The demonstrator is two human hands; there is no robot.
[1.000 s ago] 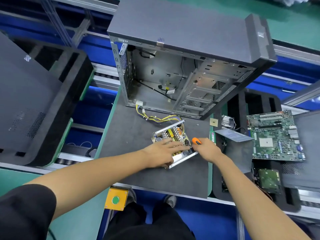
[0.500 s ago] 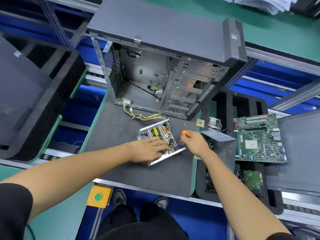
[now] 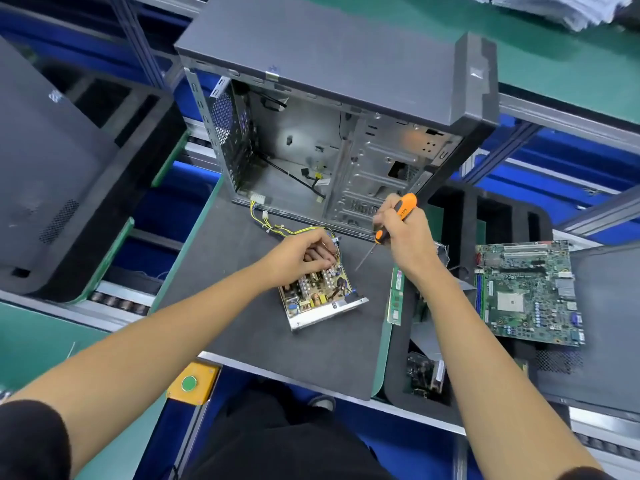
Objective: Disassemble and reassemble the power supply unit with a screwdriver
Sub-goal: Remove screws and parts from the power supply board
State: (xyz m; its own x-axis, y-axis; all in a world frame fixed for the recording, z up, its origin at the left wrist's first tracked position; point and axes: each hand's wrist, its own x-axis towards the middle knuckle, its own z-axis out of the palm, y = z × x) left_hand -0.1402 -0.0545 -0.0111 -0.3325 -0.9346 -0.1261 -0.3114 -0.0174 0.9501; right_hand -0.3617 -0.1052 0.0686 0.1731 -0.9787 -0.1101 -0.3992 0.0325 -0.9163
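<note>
Power supply unit (image 3: 320,294), its cover off and circuit board exposed, lies on the dark mat (image 3: 242,327) directly under my left hand (image 3: 301,256), whose curled fingers grip the unit's far end where the yellow wires (image 3: 277,230) leave it. My right hand (image 3: 403,233), just to the right and lifted off the mat, is closed round the orange screwdriver (image 3: 398,216), its tip slanting down toward the unit without touching it. Beyond both hands stands the open computer case (image 3: 329,133); a green motherboard (image 3: 530,292) lies well right of my right wrist.
</note>
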